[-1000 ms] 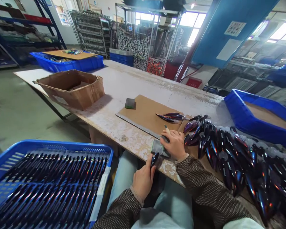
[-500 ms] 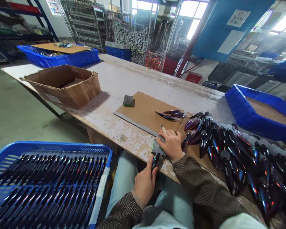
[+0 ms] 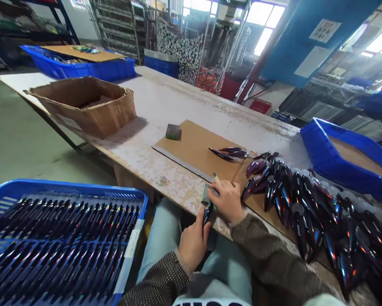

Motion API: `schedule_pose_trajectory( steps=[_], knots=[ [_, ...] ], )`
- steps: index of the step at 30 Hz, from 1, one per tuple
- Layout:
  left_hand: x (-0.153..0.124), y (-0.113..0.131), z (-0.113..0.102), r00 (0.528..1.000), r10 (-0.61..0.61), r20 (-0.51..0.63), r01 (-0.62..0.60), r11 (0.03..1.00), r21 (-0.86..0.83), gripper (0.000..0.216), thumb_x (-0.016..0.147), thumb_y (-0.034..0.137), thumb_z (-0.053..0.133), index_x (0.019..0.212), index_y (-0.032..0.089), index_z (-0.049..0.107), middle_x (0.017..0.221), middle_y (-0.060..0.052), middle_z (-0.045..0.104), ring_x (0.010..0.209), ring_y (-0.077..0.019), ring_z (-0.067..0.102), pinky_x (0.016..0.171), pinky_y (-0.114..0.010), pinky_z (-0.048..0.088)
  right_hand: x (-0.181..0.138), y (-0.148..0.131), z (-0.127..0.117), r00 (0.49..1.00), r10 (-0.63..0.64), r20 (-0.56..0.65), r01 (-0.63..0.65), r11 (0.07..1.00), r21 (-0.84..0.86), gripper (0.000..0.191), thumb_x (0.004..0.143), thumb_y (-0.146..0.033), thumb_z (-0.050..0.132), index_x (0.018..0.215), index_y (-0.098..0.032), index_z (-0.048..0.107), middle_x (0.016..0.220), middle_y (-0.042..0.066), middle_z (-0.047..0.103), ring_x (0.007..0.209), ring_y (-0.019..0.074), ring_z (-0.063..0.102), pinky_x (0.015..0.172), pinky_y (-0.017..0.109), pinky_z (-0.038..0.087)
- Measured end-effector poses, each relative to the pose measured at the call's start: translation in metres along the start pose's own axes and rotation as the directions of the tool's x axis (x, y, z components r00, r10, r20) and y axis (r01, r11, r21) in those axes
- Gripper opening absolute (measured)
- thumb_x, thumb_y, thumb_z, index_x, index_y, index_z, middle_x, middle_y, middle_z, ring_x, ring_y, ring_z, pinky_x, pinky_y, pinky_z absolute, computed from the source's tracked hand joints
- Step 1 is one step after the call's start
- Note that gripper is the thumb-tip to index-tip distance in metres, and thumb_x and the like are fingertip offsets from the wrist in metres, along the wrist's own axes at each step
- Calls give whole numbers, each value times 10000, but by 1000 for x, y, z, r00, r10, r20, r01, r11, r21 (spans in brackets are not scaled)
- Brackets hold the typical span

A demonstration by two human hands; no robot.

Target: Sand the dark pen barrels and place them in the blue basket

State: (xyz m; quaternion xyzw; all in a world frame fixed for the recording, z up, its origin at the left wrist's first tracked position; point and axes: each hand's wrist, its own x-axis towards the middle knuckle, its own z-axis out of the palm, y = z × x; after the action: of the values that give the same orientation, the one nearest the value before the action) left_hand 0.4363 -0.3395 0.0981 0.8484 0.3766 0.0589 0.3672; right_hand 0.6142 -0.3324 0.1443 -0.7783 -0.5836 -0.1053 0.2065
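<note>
My left hand (image 3: pixel 193 242) is closed around a dark, glossy fishing lure (image 3: pixel 207 213) at the table's front edge, its thumb and forefinger along the sides. Beyond it, my right hand (image 3: pixel 227 200) is closed, with a pale pen-like tool (image 3: pixel 216 179) with a dark tip sticking up from its fingers. Those fingers meet the far end of the lure, over a grey-green block (image 3: pixel 205 194) on the edge; the exact contact is hidden. A few similar lures (image 3: pixel 230 154) lie on the cardboard sheet (image 3: pixel 192 146), and a large heap of lures (image 3: pixel 286 191) spreads right of my right hand.
A second dark block (image 3: pixel 173 131) sits on the cardboard. At lower left, a blue basket (image 3: pixel 66 183) holds rows of lures. A cardboard box (image 3: pixel 114 112) and blue tray (image 3: pixel 91 71) stand on the table's left; another blue tray (image 3: pixel 324 148) is at right.
The camera view has shifted slightly. My right hand has moved a little toward the left over the block, while my left hand keeps its hold on the lure.
</note>
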Motion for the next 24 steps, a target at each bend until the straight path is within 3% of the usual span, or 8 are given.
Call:
schedule_pose_trajectory(
  steps=[3, 6, 12, 17, 22, 24],
  knots=[
    [0, 1, -2, 1000, -17, 2, 17, 1000, 9, 541, 1048, 365, 293, 1565, 216, 234, 1107, -95, 749, 963, -259, 728, 777, -309, 525, 21, 7, 4, 995, 97, 36, -95, 993, -71, 110, 914, -285, 641, 902, -219, 728, 957, 70, 708, 982, 258, 574, 862, 399, 260],
    [-1, 3, -4, 1000, -25, 11, 25, 999, 28, 539, 1047, 361, 292, 1562, 210, 248, 1084, -95, 755, 964, -259, 727, 779, -312, 526, 31, 11, 6, 990, 142, 10, -142, 989, -31, 128, 926, -293, 627, 881, -243, 736, 985, 44, 708, 991, 243, 582, 836, 375, 270],
    [0, 5, -4, 1000, -23, -17, 24, 995, 94, 538, 1049, 362, 295, 1562, 204, 256, 1084, -101, 752, 945, -248, 731, 757, -297, 530, 14, 6, 10, 998, 17, -54, -16, 1000, 27, 82, 910, -288, 657, 916, -247, 727, 1050, 38, 704, 1025, 235, 570, 884, 385, 261],
    [0, 8, -4, 999, -41, 1, 40, 985, 170, 548, 1047, 347, 325, 1567, 196, 244, 1045, -106, 756, 900, -252, 737, 721, -297, 532, 20, 9, 10, 997, 79, -3, -79, 997, -17, 91, 902, -284, 653, 879, -234, 725, 919, 44, 704, 962, 236, 572, 842, 375, 260],
    [0, 10, -6, 998, -59, 19, 54, 981, 184, 559, 1045, 343, 331, 1575, 201, 225, 1060, -114, 752, 924, -252, 734, 747, -300, 537, 15, 2, 8, 998, -53, -26, 54, 998, 30, 92, 907, -292, 649, 945, -242, 716, 1027, 47, 702, 1011, 232, 561, 885, 385, 252],
    [0, 10, -7, 998, -59, 15, 55, 980, 191, 557, 1044, 354, 332, 1572, 205, 234, 1067, -116, 751, 932, -252, 734, 747, -295, 536, 16, 5, 7, 999, -35, -16, 35, 999, -9, 88, 900, -289, 649, 916, -231, 713, 980, 53, 706, 987, 239, 568, 874, 393, 253]
  ],
)
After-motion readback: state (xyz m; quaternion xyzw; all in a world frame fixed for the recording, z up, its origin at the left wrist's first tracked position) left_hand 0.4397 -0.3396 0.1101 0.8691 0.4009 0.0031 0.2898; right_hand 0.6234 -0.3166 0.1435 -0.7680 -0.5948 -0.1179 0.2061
